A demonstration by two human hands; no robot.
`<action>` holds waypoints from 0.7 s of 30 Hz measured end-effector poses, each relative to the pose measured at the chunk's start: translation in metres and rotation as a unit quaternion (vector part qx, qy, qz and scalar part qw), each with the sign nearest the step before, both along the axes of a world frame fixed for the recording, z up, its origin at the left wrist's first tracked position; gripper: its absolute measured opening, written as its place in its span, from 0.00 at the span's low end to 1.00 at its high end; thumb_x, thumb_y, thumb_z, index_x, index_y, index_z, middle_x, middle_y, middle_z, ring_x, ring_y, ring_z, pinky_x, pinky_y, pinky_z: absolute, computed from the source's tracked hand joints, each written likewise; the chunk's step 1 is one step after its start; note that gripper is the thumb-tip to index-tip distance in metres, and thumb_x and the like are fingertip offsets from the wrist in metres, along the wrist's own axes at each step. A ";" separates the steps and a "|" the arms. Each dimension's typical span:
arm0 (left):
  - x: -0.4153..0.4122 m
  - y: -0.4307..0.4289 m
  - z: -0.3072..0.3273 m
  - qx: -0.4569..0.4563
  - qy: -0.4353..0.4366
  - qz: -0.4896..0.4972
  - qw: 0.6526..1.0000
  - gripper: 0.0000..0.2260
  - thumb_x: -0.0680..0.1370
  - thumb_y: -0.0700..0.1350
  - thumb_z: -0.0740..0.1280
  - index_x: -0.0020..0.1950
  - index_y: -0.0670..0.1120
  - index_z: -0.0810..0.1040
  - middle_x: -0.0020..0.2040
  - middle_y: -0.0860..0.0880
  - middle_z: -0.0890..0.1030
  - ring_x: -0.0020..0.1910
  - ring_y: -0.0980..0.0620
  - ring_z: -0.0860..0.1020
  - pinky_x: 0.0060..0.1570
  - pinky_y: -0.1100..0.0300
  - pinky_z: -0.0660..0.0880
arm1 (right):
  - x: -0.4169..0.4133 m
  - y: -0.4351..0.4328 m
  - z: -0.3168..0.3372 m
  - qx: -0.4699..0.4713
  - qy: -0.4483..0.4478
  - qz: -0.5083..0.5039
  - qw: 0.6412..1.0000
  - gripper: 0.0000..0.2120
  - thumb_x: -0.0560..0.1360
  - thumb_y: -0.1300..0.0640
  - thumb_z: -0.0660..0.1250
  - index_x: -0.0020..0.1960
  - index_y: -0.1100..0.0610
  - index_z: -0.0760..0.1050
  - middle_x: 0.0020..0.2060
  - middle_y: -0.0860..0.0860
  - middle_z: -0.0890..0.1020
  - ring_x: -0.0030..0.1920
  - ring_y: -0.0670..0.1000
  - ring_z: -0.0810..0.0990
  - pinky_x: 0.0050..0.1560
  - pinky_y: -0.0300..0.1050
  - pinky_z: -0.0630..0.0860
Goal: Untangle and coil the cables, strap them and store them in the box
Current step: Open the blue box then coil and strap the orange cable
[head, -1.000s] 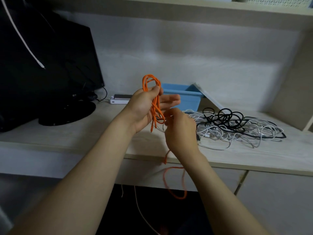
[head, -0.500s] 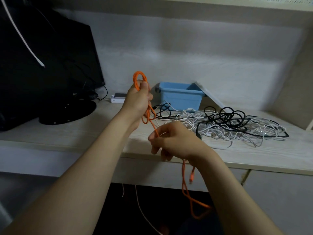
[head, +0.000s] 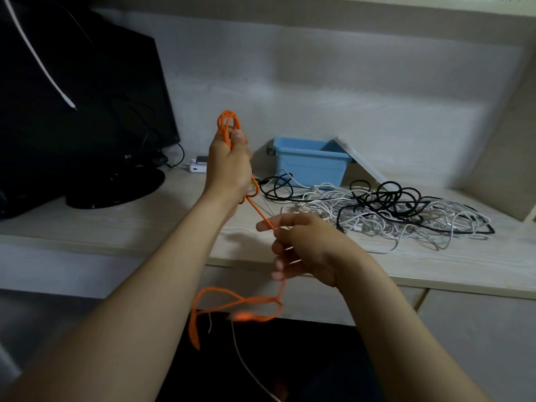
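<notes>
Above the desk's front edge, left hand point(head: 229, 166) grips coiled orange cable point(head: 262, 216); right hand point(head: 307, 248) apparently pinches its hanging length, fingers blurred.

Holds the left hand point(head: 229, 166) up, fist closed round loops of the orange cable point(head: 262, 212), thumb on top. Pinches the strand lower down with the right hand point(head: 307, 248), other fingers loosely curled. Stretches both bare forearms forward.

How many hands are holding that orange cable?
2. The left hand grips the coiled loops of the orange cable up above the desk. The right hand pinches the loose strand lower down, near the desk's front edge.
</notes>
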State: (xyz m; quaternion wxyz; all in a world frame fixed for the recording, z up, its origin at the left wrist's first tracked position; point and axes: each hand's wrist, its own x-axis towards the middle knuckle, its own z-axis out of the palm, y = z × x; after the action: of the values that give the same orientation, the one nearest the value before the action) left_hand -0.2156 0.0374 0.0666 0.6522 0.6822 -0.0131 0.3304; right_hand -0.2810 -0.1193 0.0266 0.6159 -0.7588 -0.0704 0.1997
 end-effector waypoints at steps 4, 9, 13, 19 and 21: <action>0.000 0.000 0.000 -0.005 0.018 -0.019 1.000 0.13 0.89 0.48 0.52 0.50 0.47 0.70 0.37 0.51 0.70 0.25 0.61 0.65 0.25 0.68 0.64 | -0.001 -0.001 -0.002 -0.181 -0.084 0.025 0.980 0.12 0.86 0.55 0.60 0.47 0.59 0.74 0.36 0.57 0.76 0.29 0.53 0.70 0.34 0.48 0.70; -0.003 0.001 -0.004 0.048 0.038 -0.034 0.998 0.11 0.89 0.48 0.53 0.52 0.46 0.70 0.37 0.49 0.68 0.23 0.62 0.64 0.24 0.69 0.63 | -0.006 -0.003 0.002 -0.249 -0.251 0.095 0.931 0.05 0.81 0.56 0.69 0.55 0.54 0.82 0.40 0.52 0.86 0.33 0.45 0.81 0.34 0.39 0.77; -0.002 0.002 -0.009 0.099 0.062 -0.041 0.992 0.13 0.88 0.49 0.56 0.48 0.45 0.72 0.36 0.47 0.71 0.22 0.61 0.65 0.23 0.68 0.63 | -0.004 -0.006 0.009 -0.170 -0.270 0.142 0.937 0.05 0.85 0.61 0.63 0.54 0.58 0.79 0.39 0.57 0.87 0.37 0.58 0.87 0.39 0.50 0.80; -0.003 0.003 -0.015 0.143 0.073 -0.080 0.984 0.19 0.87 0.52 0.61 0.37 0.49 0.72 0.26 0.55 0.71 0.23 0.58 0.66 0.28 0.61 0.66 | 0.004 -0.008 0.010 -0.205 -0.458 -0.002 0.865 0.07 0.83 0.52 0.69 0.50 0.52 0.84 0.31 0.47 0.82 0.30 0.44 0.77 0.36 0.37 0.71; -0.004 0.003 -0.014 0.132 0.086 -0.121 0.980 0.21 0.86 0.54 0.62 0.34 0.51 0.73 0.26 0.55 0.69 0.25 0.57 0.66 0.30 0.59 0.65 | 0.003 -0.008 0.011 -0.194 -0.488 -0.030 0.850 0.06 0.82 0.52 0.69 0.50 0.53 0.83 0.32 0.44 0.80 0.33 0.44 0.77 0.36 0.36 0.69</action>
State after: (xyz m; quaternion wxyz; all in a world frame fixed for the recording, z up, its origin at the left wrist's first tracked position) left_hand -0.2198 0.0405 0.0523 0.5904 0.7815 -0.0829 0.1840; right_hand -0.2777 -0.1270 0.0375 0.3483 -0.8643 -0.2990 -0.2054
